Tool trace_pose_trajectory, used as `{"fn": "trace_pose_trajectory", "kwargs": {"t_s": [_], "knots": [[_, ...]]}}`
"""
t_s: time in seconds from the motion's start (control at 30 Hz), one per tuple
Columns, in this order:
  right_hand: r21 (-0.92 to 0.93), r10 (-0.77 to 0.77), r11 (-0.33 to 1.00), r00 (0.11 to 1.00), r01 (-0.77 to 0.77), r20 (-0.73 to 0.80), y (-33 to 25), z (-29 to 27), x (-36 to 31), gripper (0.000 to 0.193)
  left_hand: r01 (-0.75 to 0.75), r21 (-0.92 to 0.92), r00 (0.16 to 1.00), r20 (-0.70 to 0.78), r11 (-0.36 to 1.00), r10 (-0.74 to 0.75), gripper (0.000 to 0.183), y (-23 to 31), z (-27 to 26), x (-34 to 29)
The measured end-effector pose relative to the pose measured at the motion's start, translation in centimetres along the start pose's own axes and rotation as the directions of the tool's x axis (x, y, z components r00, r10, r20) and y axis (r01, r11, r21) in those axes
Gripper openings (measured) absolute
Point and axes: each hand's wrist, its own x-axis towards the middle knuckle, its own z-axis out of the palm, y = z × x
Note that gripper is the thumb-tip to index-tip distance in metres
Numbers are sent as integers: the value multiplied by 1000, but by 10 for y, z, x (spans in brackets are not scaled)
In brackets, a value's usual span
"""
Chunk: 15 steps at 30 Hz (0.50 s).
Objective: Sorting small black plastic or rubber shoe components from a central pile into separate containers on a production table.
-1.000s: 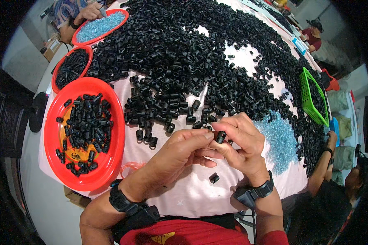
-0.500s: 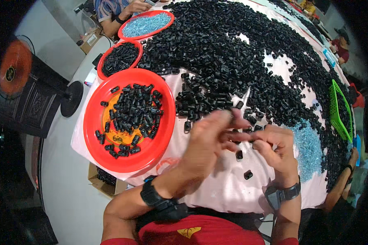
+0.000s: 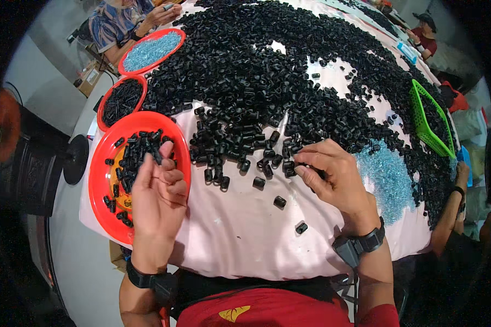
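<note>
Since the earlier frame our hands have parted: our left hand (image 3: 157,199) has swung out over the near red tray (image 3: 101,163), fingers loosely spread, seemingly with nothing in them, though a small piece could hide behind them. Our right hand (image 3: 335,177) rests at the edge of the big heap of black tube pieces (image 3: 256,82) on the pink cloth (image 3: 240,240), fingertips pinched among them; we cannot tell whether one is gripped. We judge these pieces light, stiff and smooth, apt to roll, so best pinched across the barrel between thumb and forefinger.
</note>
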Motion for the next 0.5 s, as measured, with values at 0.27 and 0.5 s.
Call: {"fn": "trace_pose_trajectory", "kwargs": {"t_s": [0.27, 0.5], "knots": [[15, 167, 986, 983, -169, 75, 5, -16, -1, 14, -101, -357, 995, -42, 929, 92, 49, 43, -14, 9], [-102, 166, 980, 983, -173, -72, 6, -17, 0, 14, 191, 139, 939, 261, 972, -222, 41, -3, -1, 8]]}}
